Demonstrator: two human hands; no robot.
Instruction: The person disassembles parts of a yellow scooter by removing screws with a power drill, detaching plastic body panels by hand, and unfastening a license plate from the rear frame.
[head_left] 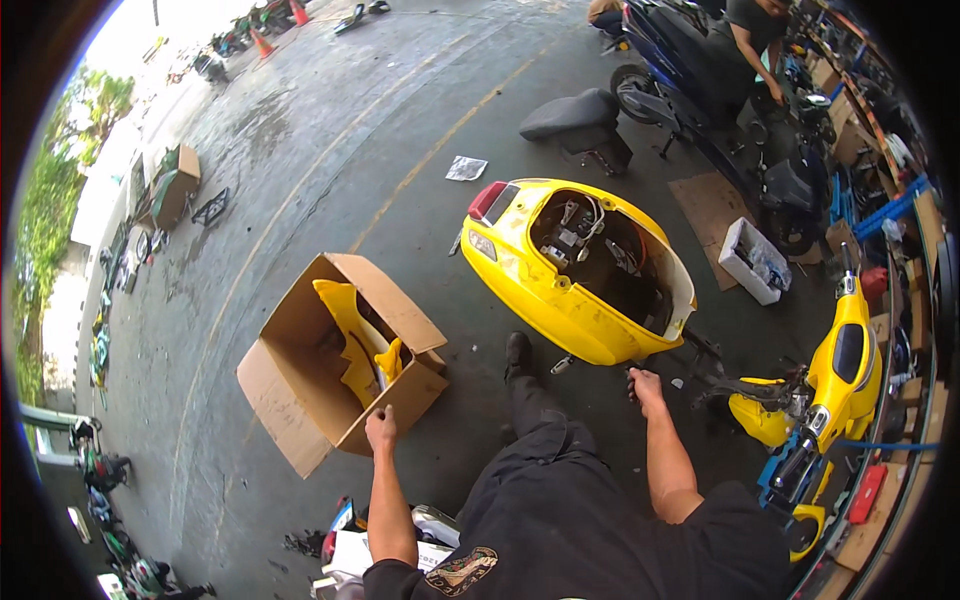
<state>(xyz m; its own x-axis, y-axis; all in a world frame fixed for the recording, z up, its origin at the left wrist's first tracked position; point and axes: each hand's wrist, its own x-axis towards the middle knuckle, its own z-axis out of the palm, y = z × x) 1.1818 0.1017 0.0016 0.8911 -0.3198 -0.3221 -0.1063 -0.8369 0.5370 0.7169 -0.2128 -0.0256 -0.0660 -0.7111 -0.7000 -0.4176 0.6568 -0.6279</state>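
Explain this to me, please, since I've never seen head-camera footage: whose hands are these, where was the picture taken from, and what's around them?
No machine here: these are a person's own bare hands. The single picture comes from a wide fisheye camera on their head, looking down, so straight lines bend near the rim.

The left hand is closed at the near edge of an open cardboard box with yellow panels inside. The right hand seems to hold something small and dark, too unclear to name, near a yellow scooter body. On the dark floor beyond are a pale sheet and a white box.
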